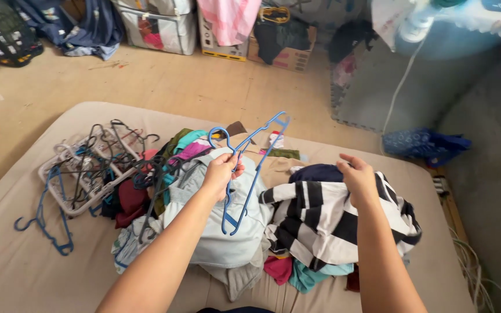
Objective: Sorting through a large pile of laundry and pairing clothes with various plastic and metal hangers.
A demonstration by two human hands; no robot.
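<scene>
Gripping a blue hanger (249, 168) with left hand (221, 173), pinching a striped garment (331, 217) with right hand (356, 177), mid-bed (7, 266) over clothes pile (227, 237).

— What couldn't you make out? 
— The striped garment (331, 223) hid most of the clothes under it, and the left hand (221, 172) covered part of the blue hanger (249, 168). 
— Anything cut off? 
— Both forearms ran off the bottom edge; the storage bags (158, 23) were clipped at the top. The tangled hangers (97, 165) could not be counted.
</scene>
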